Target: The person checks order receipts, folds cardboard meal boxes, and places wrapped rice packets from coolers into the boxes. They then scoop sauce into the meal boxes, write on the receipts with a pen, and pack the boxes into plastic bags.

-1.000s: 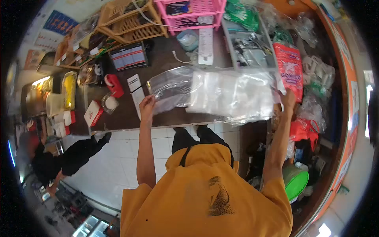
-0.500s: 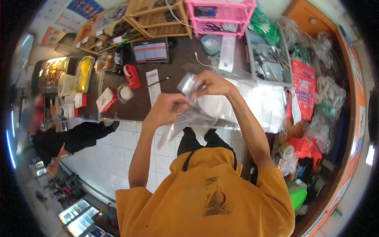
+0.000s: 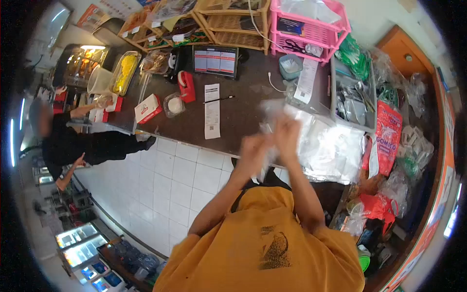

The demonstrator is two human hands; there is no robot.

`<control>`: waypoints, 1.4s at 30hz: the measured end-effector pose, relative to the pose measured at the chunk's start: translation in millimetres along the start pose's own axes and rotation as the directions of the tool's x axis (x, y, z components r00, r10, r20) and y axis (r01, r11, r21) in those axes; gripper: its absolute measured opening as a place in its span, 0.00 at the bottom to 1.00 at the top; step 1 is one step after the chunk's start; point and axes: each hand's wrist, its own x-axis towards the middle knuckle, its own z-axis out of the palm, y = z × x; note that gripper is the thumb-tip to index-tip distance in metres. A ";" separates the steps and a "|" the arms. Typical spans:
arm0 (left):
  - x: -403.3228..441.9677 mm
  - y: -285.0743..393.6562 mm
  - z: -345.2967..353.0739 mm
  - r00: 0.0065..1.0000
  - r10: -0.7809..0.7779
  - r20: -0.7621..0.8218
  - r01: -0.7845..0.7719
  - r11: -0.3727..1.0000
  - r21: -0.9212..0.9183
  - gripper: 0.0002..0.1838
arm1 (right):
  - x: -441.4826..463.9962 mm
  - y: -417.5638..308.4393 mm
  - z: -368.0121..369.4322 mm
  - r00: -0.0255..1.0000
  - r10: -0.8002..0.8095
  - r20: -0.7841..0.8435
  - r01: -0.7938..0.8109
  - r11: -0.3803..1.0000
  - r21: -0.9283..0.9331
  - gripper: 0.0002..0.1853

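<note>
My left hand and my right hand are close together at the counter's front edge, both smeared by motion. They are closed on a clear plastic bag, which hangs down between them and also shows above my right hand. The fingers' exact hold on it is blurred. Just right of my right hand lies a stack of shiny clear plastic sheets or bags. To the left of my hands, a long printed receipt lies on the dark counter, with a black pen across it.
A tablet, a red tape dispenser and a red-and-white box stand on the counter. Behind are a pink rack and a grey bin of utensils. Another person stands at the far left, one hand at a small box.
My hands have drawn closer together, with the bag between them. The view has shifted, so the counter appears further right. The other person's arm now reaches to the counter.
</note>
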 end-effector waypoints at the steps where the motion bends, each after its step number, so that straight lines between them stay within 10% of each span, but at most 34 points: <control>1: -10.5 10.2 -1.9 0.967 -0.049 0.249 0.007 0.986 0.166 0.09 | 0.9 -16.6 -8.0 0.981 0.187 -0.054 -0.179 0.976 0.125 0.09; 3: -2.9 -12.1 -4.6 0.999 -0.008 -0.054 0.003 0.995 -0.099 0.11 | -19.2 1.8 19.9 0.927 -0.314 -0.207 0.271 0.939 -0.212 0.12; 5: -6.2 -16.6 -4.9 0.984 -0.067 -0.166 0.037 0.983 -0.182 0.13 | -28.3 -14.8 11.6 0.919 -0.394 0.016 0.394 0.919 -0.022 0.09; 8: -18.2 15.0 -32.3 0.950 -0.252 0.186 0.229 0.963 0.139 0.14 | 29.6 10.2 -45.2 0.992 0.124 -0.004 -0.124 0.989 0.079 0.07; 9: -18.4 17.9 -47.1 0.871 -0.384 0.306 0.300 0.910 0.287 0.14 | 33.1 -4.2 -56.5 0.994 0.105 0.019 -0.106 0.994 0.034 0.07; 11: 1.9 16.0 -73.8 0.948 -0.206 0.241 0.236 0.967 -0.100 0.13 | 28.1 -9.3 -62.3 0.980 -0.113 0.164 0.116 0.993 -0.006 0.08; 15: 3.9 31.8 -74.4 0.838 -0.096 0.538 0.068 0.995 0.072 0.08 | 31.8 -27.9 -48.5 0.916 -0.126 0.382 0.128 0.992 0.021 0.12; 17: 0.0 33.1 -74.4 0.890 -0.193 0.413 0.216 0.976 -0.010 0.05 | 40.4 -30.4 -44.4 0.924 -0.072 0.375 0.113 0.990 -0.088 0.13; 22: -13.7 -11.3 -80.0 0.935 -0.282 0.217 0.312 0.943 -0.115 0.03 | 20.0 -36.3 -19.2 0.912 -0.343 -0.226 0.188 0.838 -0.512 0.10; 25: -28.4 -52.4 -69.0 0.929 -0.361 0.081 0.368 0.880 -0.301 0.05 | -25.1 -27.5 5.4 0.965 0.245 0.098 -0.235 0.966 -0.103 0.16; 28: -41.3 -78.4 -60.5 0.879 -0.476 0.020 0.442 0.797 -0.411 0.04 | -38.8 12.8 16.9 0.891 0.396 0.222 -0.394 0.918 -0.057 0.25; 31: -40.0 -33.1 -65.2 0.799 -0.550 0.241 0.572 0.820 -0.027 0.04 | -3.4 32.5 -2.4 0.961 0.046 0.273 -0.084 0.988 0.130 0.42; 32: -50.9 -47.3 -61.0 0.836 -0.467 0.289 0.528 0.828 -0.188 0.04 | 7.0 46.5 3.0 0.938 -0.002 0.347 -0.078 0.973 0.218 0.35; 35: -39.9 -39.6 -63.9 0.943 -0.170 0.287 0.144 0.984 0.110 0.03 | 31.3 77.5 12.9 0.668 -0.056 0.742 -0.218 0.939 0.267 0.17; 38: -27.5 -32.9 -85.6 0.882 -0.455 0.121 0.457 0.890 0.019 0.05 | 16.8 53.0 10.0 0.962 0.083 0.259 -0.111 0.989 0.094 0.05; 42: -25.8 -42.0 -87.6 0.905 -0.403 0.138 0.418 0.902 -0.105 0.09 | 12.4 22.3 12.8 0.993 -0.012 0.118 0.019 0.998 -0.065 0.04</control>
